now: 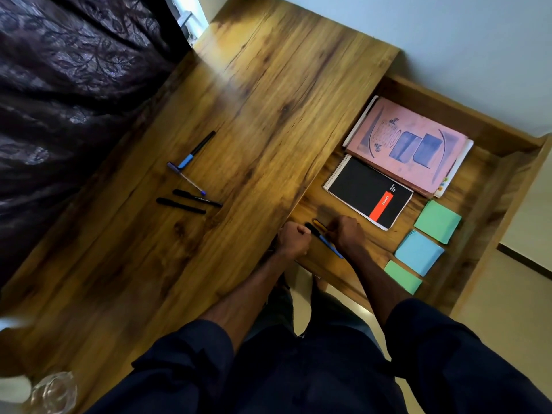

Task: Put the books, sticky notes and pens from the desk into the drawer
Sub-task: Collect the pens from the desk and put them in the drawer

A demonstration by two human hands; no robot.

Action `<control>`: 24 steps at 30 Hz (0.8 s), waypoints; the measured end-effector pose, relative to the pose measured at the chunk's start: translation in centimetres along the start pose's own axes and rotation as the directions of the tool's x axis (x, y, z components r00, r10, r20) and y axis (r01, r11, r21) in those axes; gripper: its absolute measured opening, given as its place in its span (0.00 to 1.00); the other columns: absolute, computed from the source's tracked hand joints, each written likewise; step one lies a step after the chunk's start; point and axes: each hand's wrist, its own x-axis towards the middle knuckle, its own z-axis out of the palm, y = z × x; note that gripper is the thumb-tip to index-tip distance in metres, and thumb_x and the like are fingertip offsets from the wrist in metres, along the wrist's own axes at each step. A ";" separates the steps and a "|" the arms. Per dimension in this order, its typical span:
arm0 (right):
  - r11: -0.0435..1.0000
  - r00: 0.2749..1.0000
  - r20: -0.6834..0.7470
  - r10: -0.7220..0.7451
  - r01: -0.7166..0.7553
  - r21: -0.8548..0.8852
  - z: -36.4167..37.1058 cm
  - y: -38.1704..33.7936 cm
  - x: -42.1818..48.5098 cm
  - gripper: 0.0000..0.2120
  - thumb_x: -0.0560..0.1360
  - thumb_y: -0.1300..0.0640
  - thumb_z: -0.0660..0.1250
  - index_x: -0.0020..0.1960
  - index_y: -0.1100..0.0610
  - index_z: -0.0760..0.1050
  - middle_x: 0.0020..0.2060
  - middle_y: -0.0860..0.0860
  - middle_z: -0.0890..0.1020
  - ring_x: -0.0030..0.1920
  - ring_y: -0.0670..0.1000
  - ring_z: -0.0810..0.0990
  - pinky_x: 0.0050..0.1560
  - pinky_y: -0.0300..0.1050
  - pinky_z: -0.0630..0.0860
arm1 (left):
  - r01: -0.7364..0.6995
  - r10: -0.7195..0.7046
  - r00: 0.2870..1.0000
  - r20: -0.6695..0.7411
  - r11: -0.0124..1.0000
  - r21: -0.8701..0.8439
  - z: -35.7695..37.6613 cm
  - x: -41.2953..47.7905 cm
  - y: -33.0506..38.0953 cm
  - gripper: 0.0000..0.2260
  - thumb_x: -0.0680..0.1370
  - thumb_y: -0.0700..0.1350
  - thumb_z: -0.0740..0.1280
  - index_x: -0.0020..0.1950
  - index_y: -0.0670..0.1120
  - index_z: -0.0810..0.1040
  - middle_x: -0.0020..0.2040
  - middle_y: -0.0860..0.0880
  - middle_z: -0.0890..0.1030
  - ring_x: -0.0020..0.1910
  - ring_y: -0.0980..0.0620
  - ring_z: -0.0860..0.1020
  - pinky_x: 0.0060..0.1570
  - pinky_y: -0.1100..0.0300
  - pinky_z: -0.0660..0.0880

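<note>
The open drawer (507, 150) at the right holds a pink book (409, 144), a black spiral notebook (367, 192) and three sticky-note pads: green (437, 221), blue (418, 252), green (401, 276). Both my hands are over the drawer's front left corner. My right hand (348, 234) curls its fingers on a blue-and-black pen (327, 243) that slants between the hands. My left hand (294, 239) is a fist beside the pen's black end. A second dark pen (319, 223) lies just beyond. On the desk lie a blue-black pen (197, 152), a purple pen (186, 177) and two black pens (197, 198).
A dark patterned curtain (74, 100) hangs along the left edge of the wooden desk (268, 100). A clear glass (52, 392) stands at the desk's near left corner. The wall runs behind the drawer, with floor to its right.
</note>
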 end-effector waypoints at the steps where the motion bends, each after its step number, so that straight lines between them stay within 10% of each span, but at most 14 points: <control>1: 1.000 1.000 -0.004 -0.006 0.006 0.004 0.0 0.0 -0.1 0.05 0.73 0.55 0.75 0.47 0.54 0.83 0.43 0.52 0.84 0.42 0.54 0.82 0.43 0.54 0.82 | -0.006 0.006 1.000 0.000 1.000 -0.001 0.0 0.0 -0.1 0.04 0.79 0.38 0.68 0.46 0.45 0.82 0.46 0.45 0.85 0.38 0.47 0.84 0.46 0.48 0.84; 15: 0.997 0.998 -0.018 -0.068 0.069 0.041 0.4 -0.2 -0.3 0.04 0.75 0.56 0.73 0.50 0.52 0.83 0.44 0.48 0.84 0.43 0.48 0.81 0.43 0.50 0.82 | -0.027 0.027 1.000 -0.013 1.000 -0.004 -0.1 0.0 -0.4 0.08 0.77 0.38 0.67 0.38 0.48 0.80 0.43 0.42 0.86 0.39 0.44 0.85 0.46 0.47 0.84; 24: 0.984 0.989 -0.036 -0.145 0.140 -0.112 1.8 0.3 -2.5 0.05 0.77 0.56 0.69 0.50 0.54 0.84 0.42 0.52 0.84 0.42 0.51 0.80 0.38 0.44 0.73 | -0.019 0.019 1.000 0.020 1.000 -0.006 0.2 0.3 -0.5 0.07 0.78 0.36 0.68 0.55 0.39 0.82 0.47 0.42 0.85 0.38 0.49 0.83 0.41 0.55 0.83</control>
